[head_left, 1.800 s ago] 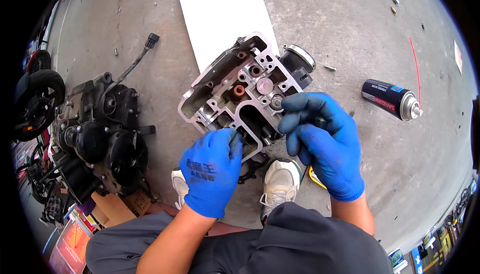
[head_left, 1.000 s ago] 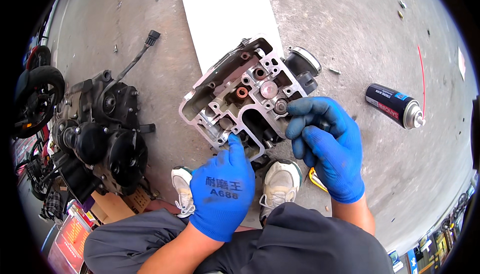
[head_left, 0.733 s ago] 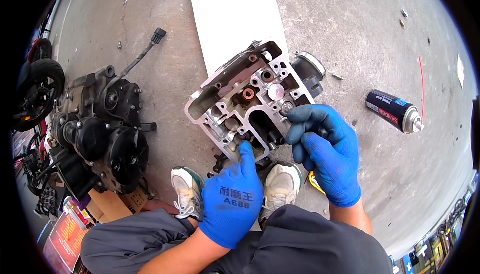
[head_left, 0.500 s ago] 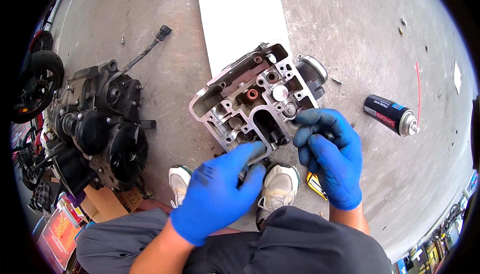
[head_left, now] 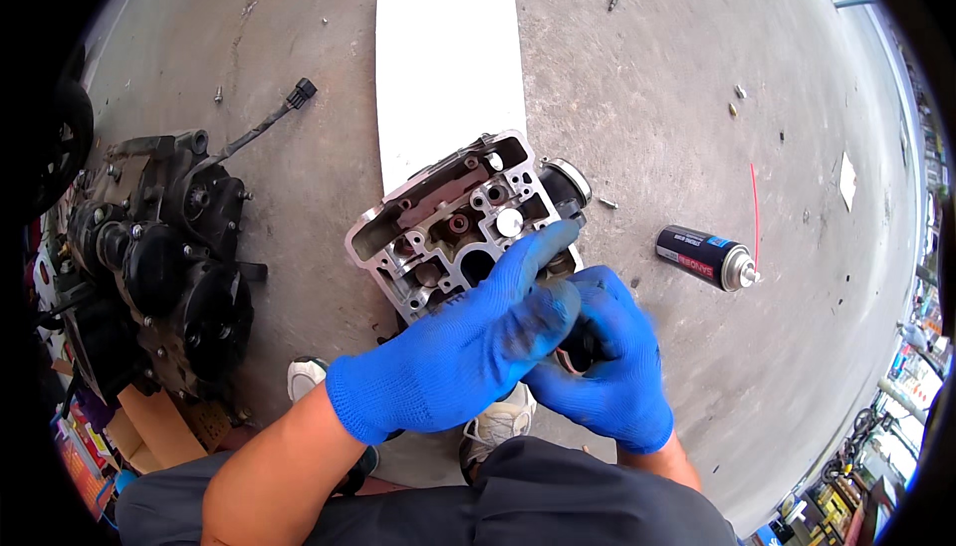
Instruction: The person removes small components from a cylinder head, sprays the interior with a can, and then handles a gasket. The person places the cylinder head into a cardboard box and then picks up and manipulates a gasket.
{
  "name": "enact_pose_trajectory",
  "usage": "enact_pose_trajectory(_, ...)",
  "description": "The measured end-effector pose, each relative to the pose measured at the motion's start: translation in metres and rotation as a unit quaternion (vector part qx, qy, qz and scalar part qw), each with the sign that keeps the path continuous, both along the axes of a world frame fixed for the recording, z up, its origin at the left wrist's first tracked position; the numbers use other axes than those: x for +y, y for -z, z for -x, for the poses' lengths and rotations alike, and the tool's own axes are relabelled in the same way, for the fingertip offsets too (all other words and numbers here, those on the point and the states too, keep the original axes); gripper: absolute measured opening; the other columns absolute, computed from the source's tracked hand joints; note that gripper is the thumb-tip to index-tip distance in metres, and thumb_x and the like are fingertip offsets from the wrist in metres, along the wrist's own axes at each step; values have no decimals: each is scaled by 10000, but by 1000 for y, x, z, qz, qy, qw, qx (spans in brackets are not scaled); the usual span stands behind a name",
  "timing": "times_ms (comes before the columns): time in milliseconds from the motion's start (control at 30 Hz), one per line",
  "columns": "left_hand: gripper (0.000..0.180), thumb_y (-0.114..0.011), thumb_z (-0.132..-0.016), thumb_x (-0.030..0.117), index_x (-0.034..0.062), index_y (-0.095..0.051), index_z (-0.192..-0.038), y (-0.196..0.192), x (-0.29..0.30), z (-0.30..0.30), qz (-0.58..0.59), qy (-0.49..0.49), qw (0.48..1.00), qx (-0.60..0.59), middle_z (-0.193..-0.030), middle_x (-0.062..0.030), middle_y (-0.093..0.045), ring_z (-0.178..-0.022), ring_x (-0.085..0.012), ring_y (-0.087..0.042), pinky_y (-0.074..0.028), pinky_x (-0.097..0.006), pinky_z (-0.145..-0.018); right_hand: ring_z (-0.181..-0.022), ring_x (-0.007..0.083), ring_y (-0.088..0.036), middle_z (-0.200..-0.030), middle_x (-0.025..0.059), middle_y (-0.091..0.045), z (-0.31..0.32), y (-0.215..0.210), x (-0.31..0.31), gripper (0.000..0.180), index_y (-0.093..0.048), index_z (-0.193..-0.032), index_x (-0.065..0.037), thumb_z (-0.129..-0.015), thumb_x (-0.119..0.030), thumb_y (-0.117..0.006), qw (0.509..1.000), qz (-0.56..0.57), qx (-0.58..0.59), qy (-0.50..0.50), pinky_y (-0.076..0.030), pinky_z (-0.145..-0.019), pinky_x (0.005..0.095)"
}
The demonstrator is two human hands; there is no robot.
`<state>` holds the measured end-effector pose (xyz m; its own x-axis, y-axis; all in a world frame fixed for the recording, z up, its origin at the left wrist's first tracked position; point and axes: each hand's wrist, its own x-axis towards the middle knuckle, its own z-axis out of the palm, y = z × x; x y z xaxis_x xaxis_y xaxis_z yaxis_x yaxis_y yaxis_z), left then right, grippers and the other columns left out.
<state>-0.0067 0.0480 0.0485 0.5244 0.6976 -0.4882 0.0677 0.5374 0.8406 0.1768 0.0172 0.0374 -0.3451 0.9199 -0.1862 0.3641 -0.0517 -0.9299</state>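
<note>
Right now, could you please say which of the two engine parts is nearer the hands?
The silvery engine part with open cavities, partly behind the left hand; the black-covered engine part sits farther left.

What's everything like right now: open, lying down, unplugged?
Right hand: gloved, curled; whether it holds anything is unclear.
Left hand: gloved, overlapping the right hand in view; grip unclear.
Silver engine part: open-topped, insides showing.
Spray can: lying on its side.
Red straw: lying beside the can.
White sheet: lying flat.
Cable plug: unplugged.
</note>
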Motion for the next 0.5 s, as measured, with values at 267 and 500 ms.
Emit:
enact_pose_trajectory(267,401,-658,-938,216,27,-582,-1284,25,16,56,-180,-90,921,334,-914,-79,-637,-790,-112,-584,-482,-266,-699,-829,95,-601,-1045,98,-650,-4,28,-3,335,-586,-1146,-12,-841,-20,-724,982,96,-49,158,-528,-734,278)
enact_pose_trajectory(500,384,-613,-918,264,49,-576,-1234,65,-2,70,-309,-75,828,461,-1099,-183,-628,-919,-337,-686,-559,-422,-806,-829,317,-666,-968,134,-665,34,45,9,308,-649,-1140,-65,-856,-156,-725,936,-160,-311,-48,-527,-683,385)
